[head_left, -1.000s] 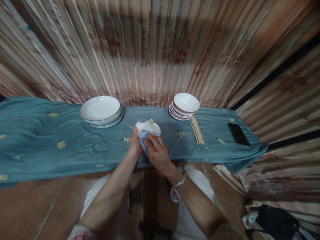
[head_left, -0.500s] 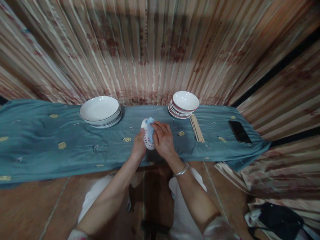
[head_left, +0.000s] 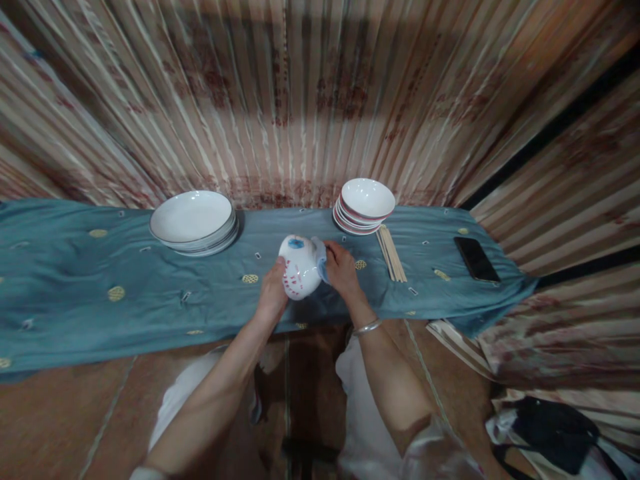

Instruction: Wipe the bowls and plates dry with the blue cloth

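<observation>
Vessel (head_left: 301,275) tilts above the desk (head_left: 235,310), clasped at its white side by the left hand (head_left: 273,288), seemingly for steadiness, while the right hand (head_left: 342,267) pinches a blue cloth (head_left: 323,269) against its narrower end.

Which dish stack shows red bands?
The smaller stack, beside the chopsticks; the wider stack, farther left, shows a dark rim and no red.
</observation>
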`<state>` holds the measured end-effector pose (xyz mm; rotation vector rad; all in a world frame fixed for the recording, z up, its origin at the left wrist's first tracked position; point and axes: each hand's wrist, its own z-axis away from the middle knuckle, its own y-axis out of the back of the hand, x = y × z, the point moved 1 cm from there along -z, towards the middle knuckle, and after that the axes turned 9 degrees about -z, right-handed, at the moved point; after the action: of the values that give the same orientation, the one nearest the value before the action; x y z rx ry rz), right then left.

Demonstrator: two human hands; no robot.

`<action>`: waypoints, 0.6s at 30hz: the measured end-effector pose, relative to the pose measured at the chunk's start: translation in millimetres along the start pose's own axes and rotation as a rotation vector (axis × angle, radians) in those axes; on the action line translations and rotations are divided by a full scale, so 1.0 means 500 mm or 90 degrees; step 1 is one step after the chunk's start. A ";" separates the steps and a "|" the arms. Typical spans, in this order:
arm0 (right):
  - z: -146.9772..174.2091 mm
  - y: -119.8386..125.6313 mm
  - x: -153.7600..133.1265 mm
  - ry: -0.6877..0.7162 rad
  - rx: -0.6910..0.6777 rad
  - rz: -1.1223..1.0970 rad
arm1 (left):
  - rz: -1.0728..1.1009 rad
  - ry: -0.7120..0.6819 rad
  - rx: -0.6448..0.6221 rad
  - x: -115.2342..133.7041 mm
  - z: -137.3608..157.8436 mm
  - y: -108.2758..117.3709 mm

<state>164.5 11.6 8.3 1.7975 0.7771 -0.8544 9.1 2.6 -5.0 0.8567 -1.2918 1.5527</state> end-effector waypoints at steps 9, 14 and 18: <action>0.036 0.000 0.004 -0.058 -0.047 0.124 | 0.087 0.038 0.056 0.027 0.003 -0.017; 0.056 -0.002 -0.002 -0.059 -0.061 0.167 | 0.138 0.078 0.072 0.028 -0.007 -0.014; 0.074 -0.003 -0.003 0.009 -0.055 0.169 | 0.143 0.063 0.103 0.025 -0.015 -0.009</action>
<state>154.8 -22.4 -2.1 1.7822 0.5597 -0.6255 9.5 12.7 6.3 0.7423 -1.2362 1.8743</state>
